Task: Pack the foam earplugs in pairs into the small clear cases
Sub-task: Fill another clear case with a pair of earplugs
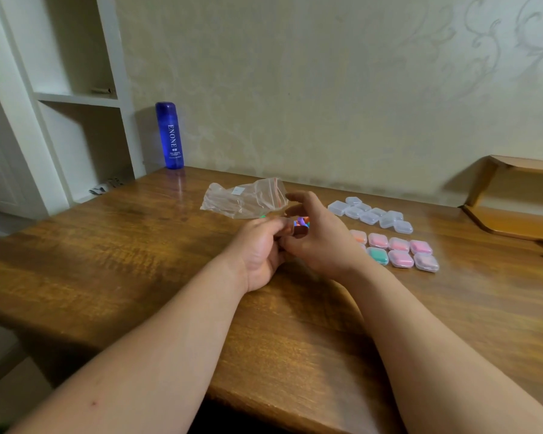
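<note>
We are seeing loose earplugs (303,220), orange, blue and green, lying just in front of the plastic bag (245,198), half hidden behind our hands. To the right of the bag, empty cases (370,215) are lying in a cluster. Nearer to us, filled cases (400,252) are showing pink, orange and teal foam. Our left hand (261,252) is pinching one clear case (290,229). Our right hand (318,242) is curving beside it, and we cannot tell what it is holding. Far left of the bag, a blue bottle (170,136) is showing "ENONE".

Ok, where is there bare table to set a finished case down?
Bare table: the wide left side, from the blue bottle forward to the near edge, and the strip in front of the filled cases. Crowded: the plastic bag and loose earplugs behind the left hand and right hand, empty cases to their right.
</note>
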Demonstrator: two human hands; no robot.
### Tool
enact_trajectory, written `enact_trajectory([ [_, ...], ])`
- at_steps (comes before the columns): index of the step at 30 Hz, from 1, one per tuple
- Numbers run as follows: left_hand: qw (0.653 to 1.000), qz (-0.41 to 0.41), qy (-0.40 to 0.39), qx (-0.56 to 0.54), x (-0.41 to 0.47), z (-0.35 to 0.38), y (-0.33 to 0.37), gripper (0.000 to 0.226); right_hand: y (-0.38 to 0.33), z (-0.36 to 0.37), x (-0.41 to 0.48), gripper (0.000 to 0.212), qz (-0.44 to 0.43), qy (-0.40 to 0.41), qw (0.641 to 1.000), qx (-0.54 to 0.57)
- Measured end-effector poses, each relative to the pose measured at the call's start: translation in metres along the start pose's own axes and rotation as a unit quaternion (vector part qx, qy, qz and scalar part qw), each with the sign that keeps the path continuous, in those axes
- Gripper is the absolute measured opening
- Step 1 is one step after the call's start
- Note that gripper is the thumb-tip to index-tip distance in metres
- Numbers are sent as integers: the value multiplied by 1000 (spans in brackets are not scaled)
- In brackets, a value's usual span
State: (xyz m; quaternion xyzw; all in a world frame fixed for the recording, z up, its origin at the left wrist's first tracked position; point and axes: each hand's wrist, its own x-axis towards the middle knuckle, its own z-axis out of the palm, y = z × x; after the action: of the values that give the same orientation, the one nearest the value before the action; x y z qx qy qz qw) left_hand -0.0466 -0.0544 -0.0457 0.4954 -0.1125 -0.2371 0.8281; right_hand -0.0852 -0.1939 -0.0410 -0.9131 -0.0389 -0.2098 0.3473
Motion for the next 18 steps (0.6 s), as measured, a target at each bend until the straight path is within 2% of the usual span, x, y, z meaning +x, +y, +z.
enact_trajectory([
  [2,1000,4,5,3,0,0,0,31,0,0,0,83,-8,-6,1000,-8],
  [6,999,13,20,30,1,0,-2,31,-1,2,0,84,-31,2,999,-39],
  [9,999,14,29,42,2,-2,-3,28,-3,3,-1,74,-33,-4,998,-54],
  [13,996,21,27,79,0,-6,-6,23,-5,5,-1,49,-28,-3,997,-76],
  [18,989,51,9,138,-2,-6,-7,26,-10,-6,-6,35,-19,0,996,-87],
])
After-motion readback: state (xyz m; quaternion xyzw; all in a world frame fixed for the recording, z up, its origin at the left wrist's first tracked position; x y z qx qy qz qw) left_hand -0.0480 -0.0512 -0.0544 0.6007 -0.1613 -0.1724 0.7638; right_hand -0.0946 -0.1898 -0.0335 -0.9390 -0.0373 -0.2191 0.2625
